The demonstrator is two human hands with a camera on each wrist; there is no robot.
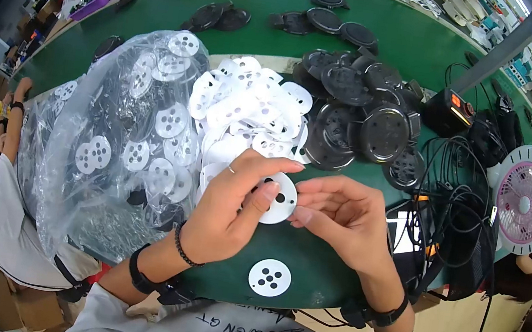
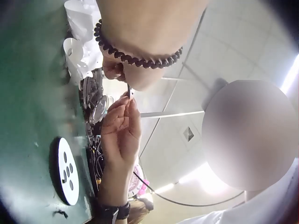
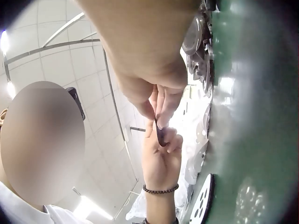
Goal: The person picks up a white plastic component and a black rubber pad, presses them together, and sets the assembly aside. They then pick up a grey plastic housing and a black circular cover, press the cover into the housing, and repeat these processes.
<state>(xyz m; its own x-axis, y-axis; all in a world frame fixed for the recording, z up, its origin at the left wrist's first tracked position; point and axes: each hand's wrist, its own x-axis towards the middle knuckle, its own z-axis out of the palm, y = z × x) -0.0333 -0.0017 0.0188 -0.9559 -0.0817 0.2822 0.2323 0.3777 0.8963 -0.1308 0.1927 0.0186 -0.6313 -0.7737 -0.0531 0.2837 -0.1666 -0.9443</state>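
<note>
A round white disc with dark holes [image 1: 280,203] is held up above the green table in the head view. The left hand [image 1: 228,205] pinches its left side, thumb across its face. At its right edge, the right hand [image 1: 346,223] touches the rim with thumb and fingertips. The left wrist view shows the disc edge-on between the left hand [image 2: 140,77] and the right hand [image 2: 120,133]. In the right wrist view the disc [image 3: 160,133] is partly hidden by fingers. A second white disc with several holes [image 1: 269,278] lies flat near the table's front edge.
Behind the hands is a heap of white discs [image 1: 247,106], with a clear plastic bag of discs [image 1: 144,123] to its left. Black round parts [image 1: 354,110] pile up at the back right. Cables [image 1: 456,204], a black device [image 1: 448,113] and a fan [image 1: 525,200] stand at the right.
</note>
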